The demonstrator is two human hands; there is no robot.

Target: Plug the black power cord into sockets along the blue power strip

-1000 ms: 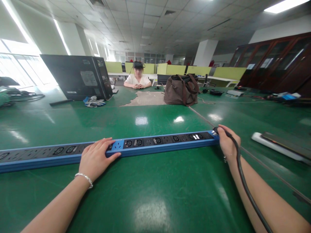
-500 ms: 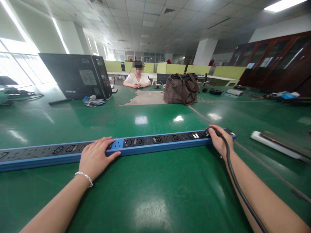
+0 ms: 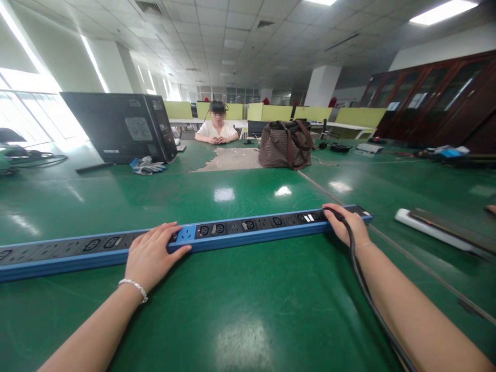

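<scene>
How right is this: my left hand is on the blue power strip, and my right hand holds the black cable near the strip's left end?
One thing is off: the right hand holds the black cable near the strip's right end, as the head view shows. The left hand is on the blue power strip.

Left-wrist bracelet (image 3: 134, 283): is forming a chunky, silvery-white ring, its small beads or links blurring together.
Right-wrist bracelet (image 3: 366, 245): is showing as a thin, pale band.
Left hand (image 3: 151, 256), right hand (image 3: 346, 226), forearms (image 3: 93, 325): are all showing bare.
</scene>
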